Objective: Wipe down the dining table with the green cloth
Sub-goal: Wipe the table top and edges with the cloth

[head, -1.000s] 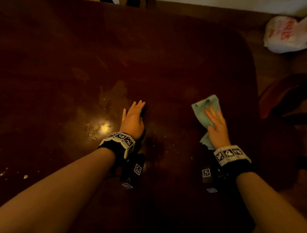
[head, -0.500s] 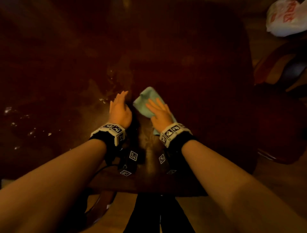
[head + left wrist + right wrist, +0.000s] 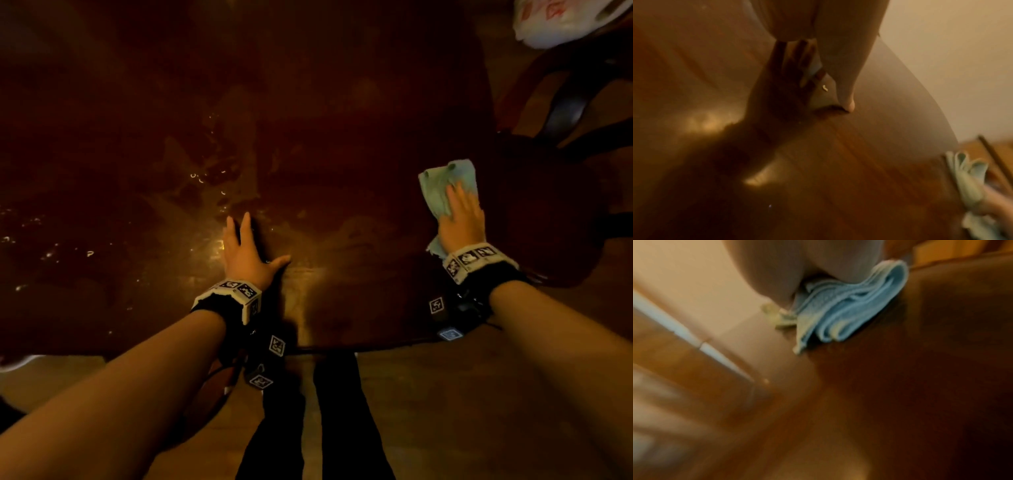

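Note:
The dark glossy dining table (image 3: 342, 120) fills the head view. My right hand (image 3: 460, 219) lies flat with straight fingers on the folded green cloth (image 3: 442, 185), pressing it onto the table near the right edge. In the right wrist view the cloth (image 3: 849, 308) shows bunched in folds under the palm. My left hand (image 3: 245, 250) rests flat on the bare table (image 3: 869, 146) near the front edge, fingers straight, thumb spread. The cloth (image 3: 966, 178) appears blurred at the lower right of the left wrist view.
Small crumbs and wet streaks (image 3: 205, 178) lie on the table left of centre. A white plastic bag (image 3: 561, 20) sits at the top right, beside a dark chair (image 3: 575, 102). Wooden floor (image 3: 479, 411) and my dark legs (image 3: 335, 411) show below the table's front edge.
My right hand has swept the cloth from beside the left hand back out to the right edge of the table. The left hand stays planted, its thumb now spread.

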{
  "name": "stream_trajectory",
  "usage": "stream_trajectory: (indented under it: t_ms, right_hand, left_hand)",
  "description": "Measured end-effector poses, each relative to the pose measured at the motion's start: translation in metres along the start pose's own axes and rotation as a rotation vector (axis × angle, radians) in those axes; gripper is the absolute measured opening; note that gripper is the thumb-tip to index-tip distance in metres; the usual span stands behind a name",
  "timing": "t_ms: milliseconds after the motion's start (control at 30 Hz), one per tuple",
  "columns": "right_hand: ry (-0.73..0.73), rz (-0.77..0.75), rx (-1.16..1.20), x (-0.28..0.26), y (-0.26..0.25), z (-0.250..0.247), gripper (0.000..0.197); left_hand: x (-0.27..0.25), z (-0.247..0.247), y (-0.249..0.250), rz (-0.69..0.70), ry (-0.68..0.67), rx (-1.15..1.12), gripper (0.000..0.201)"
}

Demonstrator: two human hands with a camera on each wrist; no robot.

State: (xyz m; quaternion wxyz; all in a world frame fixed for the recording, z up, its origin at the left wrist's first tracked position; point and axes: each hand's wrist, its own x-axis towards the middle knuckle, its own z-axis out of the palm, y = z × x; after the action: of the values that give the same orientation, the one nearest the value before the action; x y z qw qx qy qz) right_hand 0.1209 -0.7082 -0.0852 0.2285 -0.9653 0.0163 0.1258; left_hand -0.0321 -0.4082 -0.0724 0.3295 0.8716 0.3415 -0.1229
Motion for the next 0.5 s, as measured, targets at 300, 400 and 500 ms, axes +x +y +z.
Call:
stream_trajectory:
  t_ms: [300, 400, 500]
  right_hand:
    - [-0.252, -0.358, 0.029, -0.104, -0.133, 0.090, 0.063]
    - [-0.291, -0.392, 0.062, -0.116, -0.110, 0.082, 0.061]
    - [-0.133, -0.243, 0.067, -0.109, -0.055, 0.060, 0.060]
  left_hand:
    - [-0.021, -0.014, -0.024, 0.143, 0.037, -0.074, 0.094]
    - [-0.027, -0.009, -0.026, 0.181, 0.012, 0.014, 0.094]
    - [-0.030, 0.002, -0.009, 0.259, -0.030, 0.093, 0.093]
